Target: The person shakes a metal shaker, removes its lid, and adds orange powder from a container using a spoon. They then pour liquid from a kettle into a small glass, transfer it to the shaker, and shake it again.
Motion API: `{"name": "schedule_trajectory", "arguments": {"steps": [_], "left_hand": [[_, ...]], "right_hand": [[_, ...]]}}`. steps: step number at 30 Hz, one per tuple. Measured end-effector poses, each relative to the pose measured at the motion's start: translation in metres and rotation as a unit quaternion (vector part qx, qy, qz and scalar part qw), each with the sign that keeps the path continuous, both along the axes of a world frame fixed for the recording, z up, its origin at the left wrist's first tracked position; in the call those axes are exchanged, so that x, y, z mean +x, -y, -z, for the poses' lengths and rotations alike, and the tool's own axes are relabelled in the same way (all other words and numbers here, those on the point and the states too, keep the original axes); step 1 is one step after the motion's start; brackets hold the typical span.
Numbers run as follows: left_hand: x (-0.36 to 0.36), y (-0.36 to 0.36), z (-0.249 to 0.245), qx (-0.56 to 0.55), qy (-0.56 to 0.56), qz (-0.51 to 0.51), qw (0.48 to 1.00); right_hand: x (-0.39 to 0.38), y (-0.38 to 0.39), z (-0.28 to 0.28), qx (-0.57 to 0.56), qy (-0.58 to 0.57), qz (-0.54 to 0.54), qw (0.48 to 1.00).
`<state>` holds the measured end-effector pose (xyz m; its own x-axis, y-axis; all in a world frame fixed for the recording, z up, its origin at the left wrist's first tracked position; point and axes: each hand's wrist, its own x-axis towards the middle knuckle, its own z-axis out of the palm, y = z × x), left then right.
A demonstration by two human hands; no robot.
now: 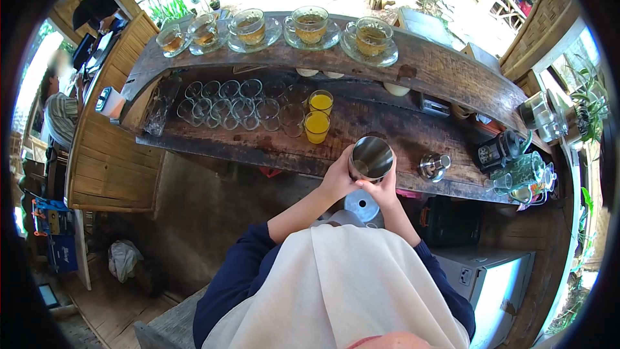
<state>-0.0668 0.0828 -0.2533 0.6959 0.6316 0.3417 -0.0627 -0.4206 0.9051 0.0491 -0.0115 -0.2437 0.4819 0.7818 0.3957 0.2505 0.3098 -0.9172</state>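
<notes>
Both my hands are wrapped round a metal shaker cup (pixel 372 159), its open mouth facing up toward me. My left hand (pixel 339 176) grips its left side, and my right hand (pixel 385 189) closes on the right and near side. The cup is over the front edge of the wooden counter (pixel 245 144). To its right on the counter stands the shiny shaker top (pixel 434 167). Two glasses of orange drink, a nearer one (pixel 317 127) and a farther one (pixel 320 101), are left of and beyond the cup.
Several empty glasses (pixel 226 106) stand in rows at left. Along the raised ledge (pixel 426 68) are several glass cups of tea (pixel 310 24) on saucers. A French press (pixel 497 152) and green glass pitcher (pixel 526 169) are at right. A person (pixel 61 113) sits at far left.
</notes>
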Motion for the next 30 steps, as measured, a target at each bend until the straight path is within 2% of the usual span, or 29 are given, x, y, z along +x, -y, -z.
{"name": "schedule_trajectory", "arguments": {"steps": [5,19,22,24,27,30], "left_hand": [[0.001,0.001,0.0,-0.035,-0.005,-0.001,0.999],[0.0,0.0,-0.008,-0.1,-0.029,0.014,0.995],[-0.001,-0.001,-0.012,-0.149,-0.019,0.041,0.988],[-0.004,-0.004,-0.023,-0.154,-0.015,0.052,0.987],[-0.007,-0.007,-0.022,-0.156,-0.004,0.072,0.985],[-0.005,-0.008,-0.016,-0.14,0.016,0.08,0.987]], "right_hand": [[-0.002,-0.002,-0.004,-0.053,-0.082,-0.057,0.994],[-0.001,-0.005,-0.009,-0.027,-0.093,-0.074,0.992],[0.003,-0.003,-0.01,-0.076,-0.103,-0.088,0.988],[0.008,-0.003,-0.021,-0.129,-0.064,-0.119,0.982],[0.013,-0.006,-0.037,-0.191,-0.078,-0.158,0.966],[0.019,-0.012,-0.033,-0.196,-0.027,-0.16,0.967]]}}
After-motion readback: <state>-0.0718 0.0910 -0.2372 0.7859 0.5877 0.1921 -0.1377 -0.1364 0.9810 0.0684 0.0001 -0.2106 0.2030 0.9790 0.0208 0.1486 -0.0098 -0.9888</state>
